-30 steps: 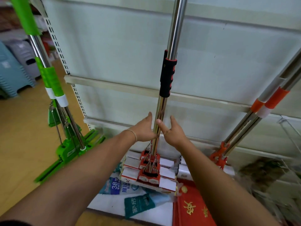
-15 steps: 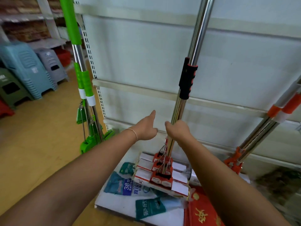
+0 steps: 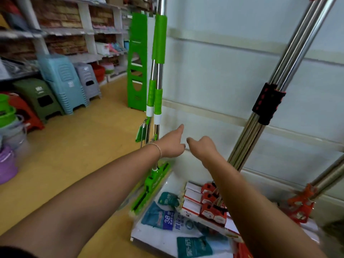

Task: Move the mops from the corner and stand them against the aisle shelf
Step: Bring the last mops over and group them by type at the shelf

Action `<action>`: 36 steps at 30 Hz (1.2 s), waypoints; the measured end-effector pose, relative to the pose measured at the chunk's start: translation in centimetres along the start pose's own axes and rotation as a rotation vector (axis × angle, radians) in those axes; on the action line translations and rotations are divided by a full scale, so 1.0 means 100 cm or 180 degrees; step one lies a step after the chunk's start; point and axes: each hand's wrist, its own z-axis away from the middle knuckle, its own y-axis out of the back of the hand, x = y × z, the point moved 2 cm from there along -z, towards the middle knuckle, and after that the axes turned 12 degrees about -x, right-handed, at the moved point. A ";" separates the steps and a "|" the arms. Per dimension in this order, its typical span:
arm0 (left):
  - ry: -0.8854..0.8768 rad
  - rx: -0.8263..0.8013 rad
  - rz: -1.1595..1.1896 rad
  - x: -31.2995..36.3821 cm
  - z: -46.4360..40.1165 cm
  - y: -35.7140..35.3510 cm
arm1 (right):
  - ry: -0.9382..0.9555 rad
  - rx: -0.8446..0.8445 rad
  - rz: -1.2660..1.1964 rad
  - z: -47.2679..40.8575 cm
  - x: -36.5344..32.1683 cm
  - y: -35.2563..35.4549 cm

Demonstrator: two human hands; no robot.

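Nothing is held: left hand (image 3: 172,144) and right hand (image 3: 202,146) are stretched out, fingers loose. Buckets (image 3: 7,116) are seen stacked, contents can't be told.

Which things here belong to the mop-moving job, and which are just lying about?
Job: green mops; black-grip mops; orange mops; shelf panel; left hand; right hand.

Lying about: blue stools; grey stools; purple bucket; printed bags.
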 end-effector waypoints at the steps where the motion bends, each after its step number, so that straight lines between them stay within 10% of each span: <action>1: 0.0011 0.0025 -0.0009 -0.007 0.006 0.005 | 0.0016 -0.0013 0.0017 -0.001 -0.008 -0.007; 36: 0.0334 0.0420 0.0314 -0.147 -0.068 0.094 | 0.0582 -0.0307 -0.0544 -0.157 -0.104 -0.103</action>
